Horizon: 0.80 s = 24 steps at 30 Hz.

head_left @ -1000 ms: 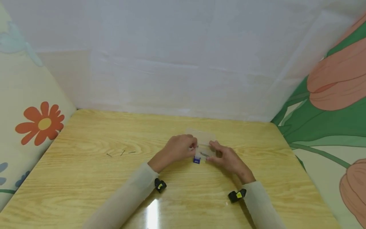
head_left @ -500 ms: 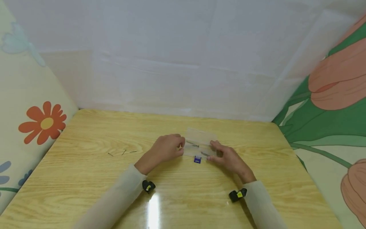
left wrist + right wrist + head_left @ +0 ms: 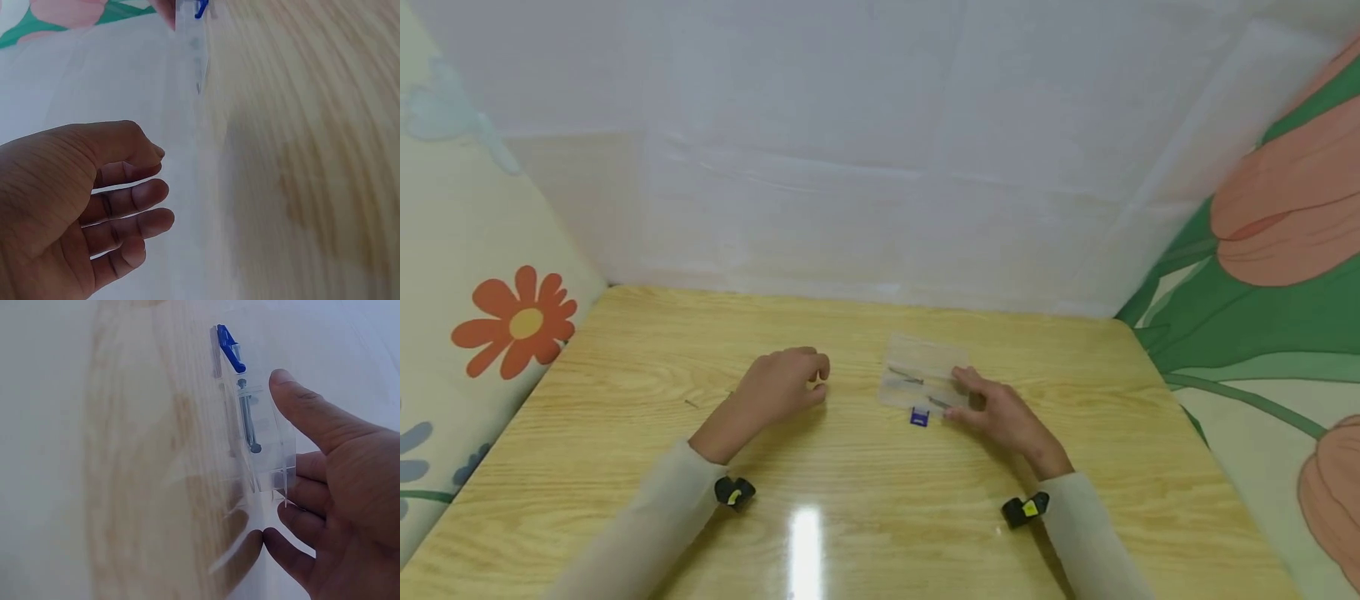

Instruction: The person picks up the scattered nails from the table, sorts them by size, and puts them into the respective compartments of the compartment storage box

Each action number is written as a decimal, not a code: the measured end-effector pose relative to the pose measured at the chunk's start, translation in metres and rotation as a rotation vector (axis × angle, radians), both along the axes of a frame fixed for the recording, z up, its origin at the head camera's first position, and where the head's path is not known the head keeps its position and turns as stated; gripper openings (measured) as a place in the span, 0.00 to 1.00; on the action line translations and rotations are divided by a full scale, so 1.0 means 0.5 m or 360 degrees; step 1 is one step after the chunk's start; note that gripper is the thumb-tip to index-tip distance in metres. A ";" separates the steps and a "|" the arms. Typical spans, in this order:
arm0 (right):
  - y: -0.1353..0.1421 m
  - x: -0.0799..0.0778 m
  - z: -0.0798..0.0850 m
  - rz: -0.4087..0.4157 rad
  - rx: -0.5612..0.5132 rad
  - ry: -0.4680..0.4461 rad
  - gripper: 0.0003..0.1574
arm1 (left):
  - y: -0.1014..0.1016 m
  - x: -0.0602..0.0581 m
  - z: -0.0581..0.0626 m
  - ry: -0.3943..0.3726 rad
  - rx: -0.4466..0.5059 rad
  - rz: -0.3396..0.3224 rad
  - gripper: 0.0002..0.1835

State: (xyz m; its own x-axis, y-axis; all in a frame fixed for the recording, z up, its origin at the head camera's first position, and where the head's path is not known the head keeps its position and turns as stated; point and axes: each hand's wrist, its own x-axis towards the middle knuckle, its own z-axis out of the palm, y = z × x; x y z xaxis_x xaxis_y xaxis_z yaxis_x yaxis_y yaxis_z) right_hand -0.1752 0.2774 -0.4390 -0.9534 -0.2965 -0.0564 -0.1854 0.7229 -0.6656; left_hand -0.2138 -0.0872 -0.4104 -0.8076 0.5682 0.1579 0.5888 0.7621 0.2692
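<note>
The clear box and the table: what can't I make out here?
Clear box: right end partly covered by the right hand, head view.
Blue clip: pale mark too small to tell, head view; cut off by the top edge, left wrist view.
Thin piece on the table: too small to identify, head view.
Table behind the left hand: hidden, head view.

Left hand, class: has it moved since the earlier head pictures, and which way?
Yes: the left hand has moved leftward, away from the clear box, toward the orange wall flower.

Head view shows even, muted light; white glare (image 3: 806,550) streaks the near table (image 3: 910,517); wrist views are dimmer, hazy, wood grain (image 3: 337,137) blurred.
</note>
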 end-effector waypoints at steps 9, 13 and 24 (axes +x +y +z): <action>-0.002 -0.002 -0.001 0.0002 0.0000 -0.0006 0.52 | -0.056 0.010 0.007 -0.0029 0.0031 0.0072 0.07; -0.001 -0.001 -0.002 0.0003 -0.0006 -0.0001 0.52 | -0.081 0.012 0.005 -0.0031 0.0021 0.0105 0.06; 0.001 -0.002 -0.004 -0.0001 -0.0008 0.0000 0.51 | -0.140 0.014 -0.014 -0.0049 -0.0032 0.0215 0.05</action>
